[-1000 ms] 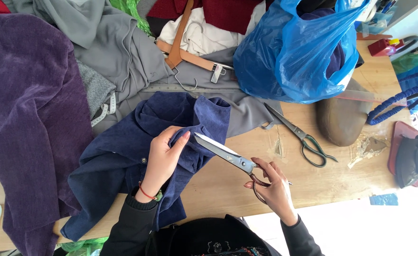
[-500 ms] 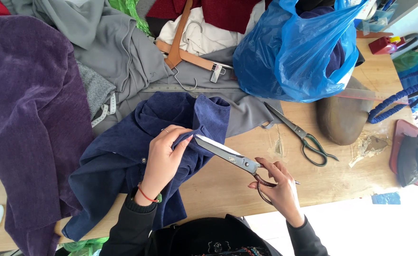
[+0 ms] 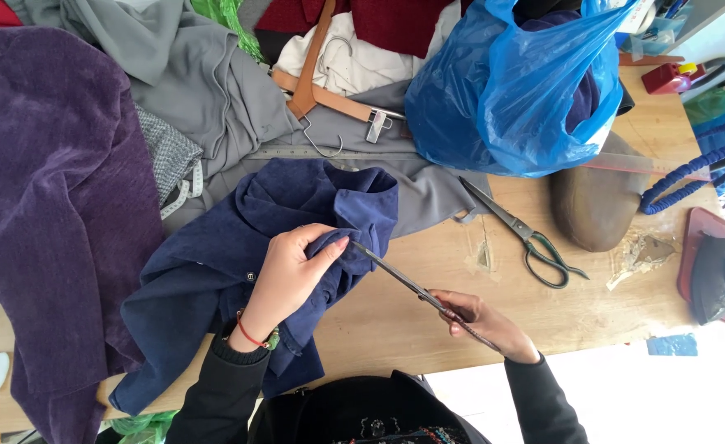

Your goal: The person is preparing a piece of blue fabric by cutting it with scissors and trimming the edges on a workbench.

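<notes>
Cutting step: left hand (image 3: 292, 271) pinches navy garment (image 3: 231, 279) fold; right hand (image 3: 481, 321) grips scissors (image 3: 403, 284), blades seemingly at edge. Next: steady, taut cloth.

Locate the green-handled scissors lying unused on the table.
The green-handled metal scissors lie on the wooden table in the head view, right of centre, between the blue plastic bag and the brown rounded block.

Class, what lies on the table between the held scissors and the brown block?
In the head view, a second pair of scissors lies between the held scissors and brown block.
</notes>
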